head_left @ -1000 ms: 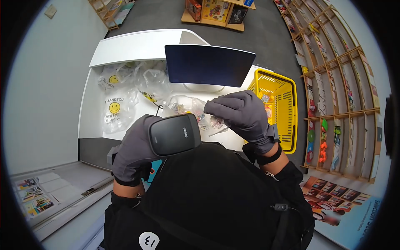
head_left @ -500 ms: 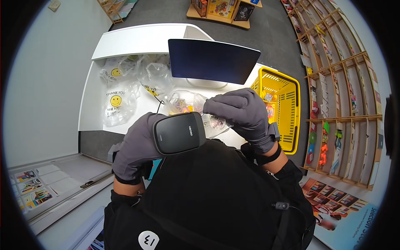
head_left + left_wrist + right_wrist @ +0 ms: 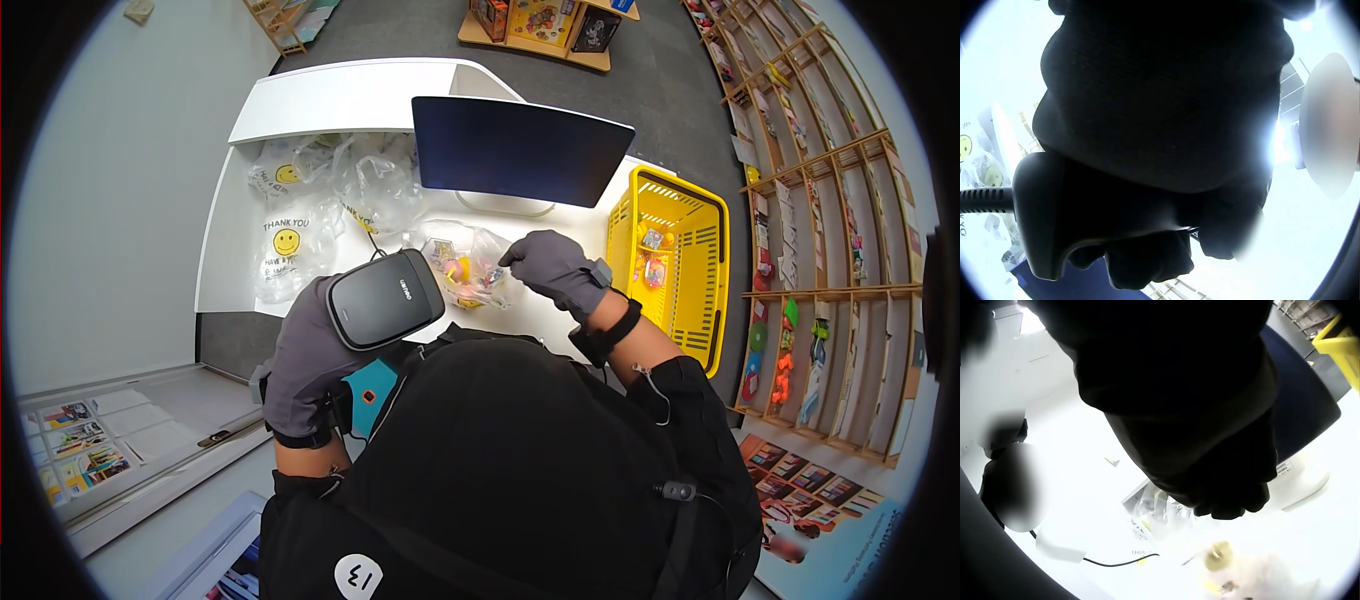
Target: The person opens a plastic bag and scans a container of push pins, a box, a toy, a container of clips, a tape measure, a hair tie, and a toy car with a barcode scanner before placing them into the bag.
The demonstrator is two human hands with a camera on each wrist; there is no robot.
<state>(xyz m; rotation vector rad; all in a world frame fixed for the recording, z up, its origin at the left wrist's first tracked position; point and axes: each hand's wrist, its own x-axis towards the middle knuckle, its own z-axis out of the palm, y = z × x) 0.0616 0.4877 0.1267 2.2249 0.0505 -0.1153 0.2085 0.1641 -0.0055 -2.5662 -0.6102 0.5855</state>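
My gloved left hand [image 3: 305, 350] grips a black barcode scanner [image 3: 388, 302] by its handle. The scanner's broad head hides the fingers in the head view; its ribbed cable [image 3: 986, 200] runs off to the left in the left wrist view. To the right of the scanner, a clear plastic bag [image 3: 490, 247] lies on the white counter with small colourful packaged items [image 3: 460, 272] in it. Beside the bag's right edge is my gloved right hand [image 3: 558, 270], its fingers loosely bent and nothing visible in them.
A yellow shopping basket [image 3: 722, 270] at the right holds a few small packaged items [image 3: 654, 265]. A dark monitor [image 3: 520, 150] stands behind the bag. More smiley-print plastic bags [image 3: 285, 240] lie at the counter's left. Stocked shelves [image 3: 810, 240] line the right wall.
The right hand, earlier over a clear package with a round label, has drawn back right of the bag. That package no longer shows under it. The left hand has moved the scanner slightly left.
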